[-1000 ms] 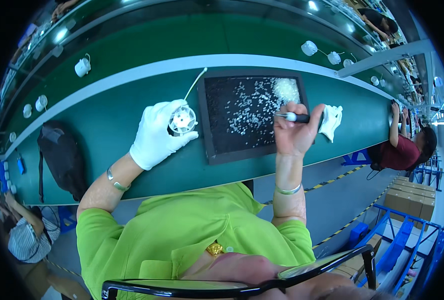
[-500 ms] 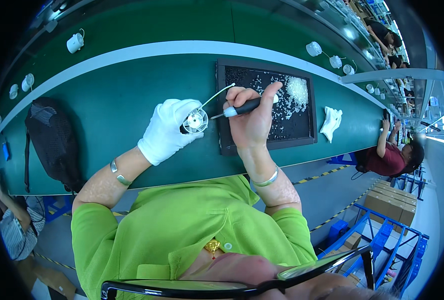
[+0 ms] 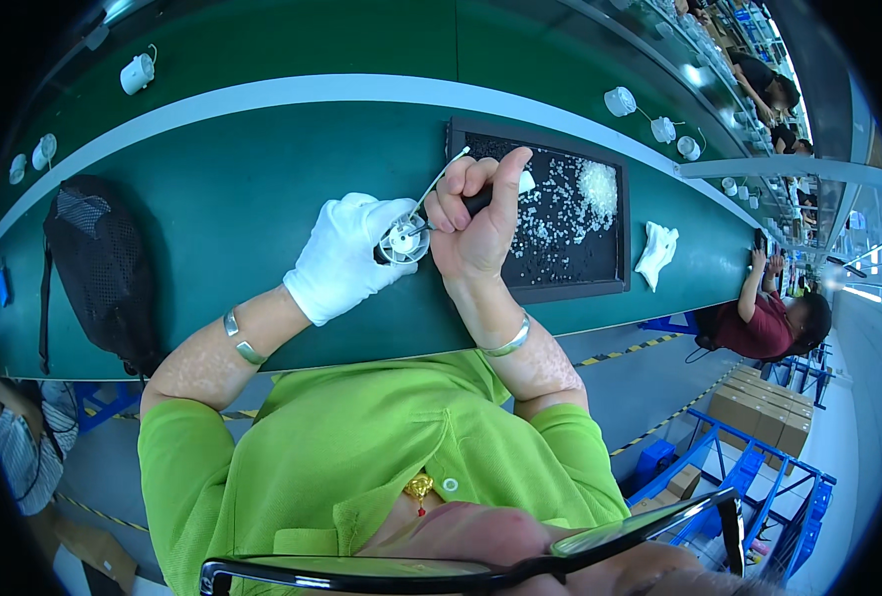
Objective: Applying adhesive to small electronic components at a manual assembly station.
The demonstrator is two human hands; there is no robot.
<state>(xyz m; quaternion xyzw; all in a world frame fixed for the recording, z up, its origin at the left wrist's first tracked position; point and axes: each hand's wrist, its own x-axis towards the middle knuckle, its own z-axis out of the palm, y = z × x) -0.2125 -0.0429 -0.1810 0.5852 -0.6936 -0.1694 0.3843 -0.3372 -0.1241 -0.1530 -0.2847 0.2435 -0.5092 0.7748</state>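
My left hand (image 3: 333,260), in a white glove, is closed round a small white round plastic housing (image 3: 419,250) with a spoked, open face. A thin white cable (image 3: 451,169) rises from the housing toward the upper right. My bare right hand (image 3: 476,238) grips a screwdriver (image 3: 479,201) with a black handle, its thumb raised. The screwdriver's shaft points left into the open face of the housing. Whether its tip sits on a screw is too small to tell. Both hands are above the green table, just left of the tray.
A dark tray (image 3: 624,243) holds small black parts and a heap of translucent white pieces (image 3: 598,189). Right of it lies a crumpled white glove (image 3: 656,253). At left is a black mesh bag (image 3: 101,273). More white housings (image 3: 137,74) stand beyond the white rail. A co-worker (image 3: 764,323) sits far right.
My right hand has moved left and slightly down, bringing the screwdriver's shaft from beside the housing into its face. My left hand has shifted a little right with the housing.
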